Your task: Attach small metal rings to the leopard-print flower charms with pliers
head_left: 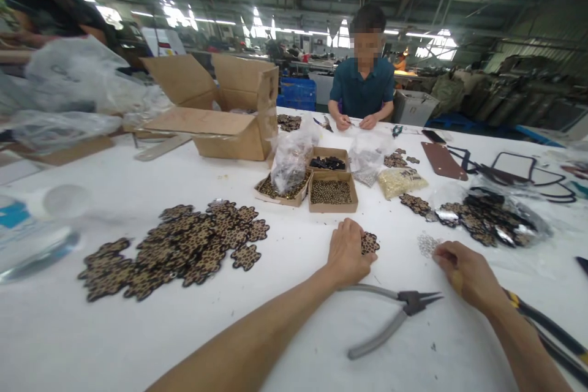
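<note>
Silver rings [428,245] could scatter across the white bench [285,245] if brushed by the right hand [468,271], its grip too indistinct to tell, while the left hand [348,250] grasps a leopard-print patch [370,244] on the surface.

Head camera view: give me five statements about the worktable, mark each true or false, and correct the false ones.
1. The left hand is at a leopard-print piece. True.
2. The right hand grips the grey-handled pliers. False; they lie on the table between the arms.
3. The pliers' handles are spread apart. True.
4. The leopard-print pile lies right of both hands. False; it lies left of them.
5. An open cardboard box stands beyond that pile. True.
</note>
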`<control>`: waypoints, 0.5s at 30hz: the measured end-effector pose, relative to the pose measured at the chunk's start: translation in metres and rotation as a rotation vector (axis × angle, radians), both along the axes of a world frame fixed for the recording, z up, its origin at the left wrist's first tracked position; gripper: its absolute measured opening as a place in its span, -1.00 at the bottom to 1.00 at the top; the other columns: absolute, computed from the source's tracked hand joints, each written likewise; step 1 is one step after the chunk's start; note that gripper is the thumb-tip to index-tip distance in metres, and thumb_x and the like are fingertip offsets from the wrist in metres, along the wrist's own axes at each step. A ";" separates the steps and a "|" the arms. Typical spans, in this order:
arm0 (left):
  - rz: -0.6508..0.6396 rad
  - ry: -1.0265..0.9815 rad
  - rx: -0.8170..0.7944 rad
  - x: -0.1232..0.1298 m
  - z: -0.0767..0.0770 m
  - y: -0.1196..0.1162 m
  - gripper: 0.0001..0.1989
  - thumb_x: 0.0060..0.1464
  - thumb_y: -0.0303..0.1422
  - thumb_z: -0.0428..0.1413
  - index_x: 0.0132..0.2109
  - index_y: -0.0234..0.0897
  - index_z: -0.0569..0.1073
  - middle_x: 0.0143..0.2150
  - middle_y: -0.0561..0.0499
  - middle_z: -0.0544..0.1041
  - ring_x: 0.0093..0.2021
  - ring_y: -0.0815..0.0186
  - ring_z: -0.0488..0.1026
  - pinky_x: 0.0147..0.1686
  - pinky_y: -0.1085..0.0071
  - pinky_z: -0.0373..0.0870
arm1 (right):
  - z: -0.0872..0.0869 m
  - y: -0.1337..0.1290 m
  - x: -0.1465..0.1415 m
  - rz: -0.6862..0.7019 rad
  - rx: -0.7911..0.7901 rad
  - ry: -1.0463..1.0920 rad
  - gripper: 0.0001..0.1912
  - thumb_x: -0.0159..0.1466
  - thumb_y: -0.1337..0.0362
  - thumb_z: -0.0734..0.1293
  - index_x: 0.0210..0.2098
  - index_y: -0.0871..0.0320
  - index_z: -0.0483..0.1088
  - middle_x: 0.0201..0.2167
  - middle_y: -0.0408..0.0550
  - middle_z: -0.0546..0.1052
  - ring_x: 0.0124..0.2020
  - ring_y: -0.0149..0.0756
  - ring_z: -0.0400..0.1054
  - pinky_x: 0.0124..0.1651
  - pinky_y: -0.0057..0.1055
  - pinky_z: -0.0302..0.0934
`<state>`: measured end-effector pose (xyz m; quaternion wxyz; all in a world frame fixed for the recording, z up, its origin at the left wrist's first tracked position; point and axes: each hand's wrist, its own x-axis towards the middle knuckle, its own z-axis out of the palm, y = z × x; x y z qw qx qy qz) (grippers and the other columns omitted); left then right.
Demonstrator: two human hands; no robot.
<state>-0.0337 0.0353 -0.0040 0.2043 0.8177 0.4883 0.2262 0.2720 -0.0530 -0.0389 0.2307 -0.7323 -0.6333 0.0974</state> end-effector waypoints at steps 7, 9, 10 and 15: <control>-0.025 -0.135 -0.069 -0.002 0.002 -0.001 -0.59 -0.06 -0.32 0.27 -0.09 -0.13 0.28 -0.16 0.05 0.46 -0.16 0.21 0.40 -0.14 0.30 0.30 | 0.016 0.002 -0.013 -0.051 0.058 0.187 -0.72 0.26 -0.01 0.30 -0.27 0.06 0.46 -0.36 -0.02 0.59 -0.32 -0.10 0.46 -0.25 -0.26 0.29; -0.038 -0.179 -0.088 -0.002 0.002 0.001 -0.65 -0.01 -0.36 0.22 -0.10 -0.12 0.27 -0.21 0.08 0.48 -0.21 0.25 0.41 -0.19 0.34 0.30 | 0.022 0.005 -0.019 -0.095 0.084 0.331 -0.66 0.24 -0.05 0.33 -0.28 0.10 0.48 -0.39 -0.01 0.59 -0.36 -0.13 0.45 -0.28 -0.28 0.30; -0.044 -0.204 -0.096 -0.002 0.002 0.002 -0.68 0.01 -0.38 0.20 -0.11 -0.11 0.27 -0.25 0.10 0.48 -0.25 0.27 0.41 -0.21 0.35 0.30 | 0.025 0.007 -0.023 -0.111 0.099 0.416 -0.64 0.23 -0.07 0.35 -0.28 0.12 0.48 -0.42 -0.01 0.59 -0.39 -0.14 0.44 -0.30 -0.28 0.31; -0.103 -0.312 -0.113 -0.002 0.001 0.005 -0.73 0.03 -0.45 0.13 -0.13 -0.12 0.27 -0.39 0.17 0.47 -0.38 0.34 0.41 -0.29 0.40 0.30 | 0.037 0.011 -0.041 -0.100 0.148 0.728 -0.55 0.14 -0.11 0.44 -0.30 0.18 0.50 -0.44 0.02 0.57 -0.46 -0.22 0.40 -0.35 -0.30 0.34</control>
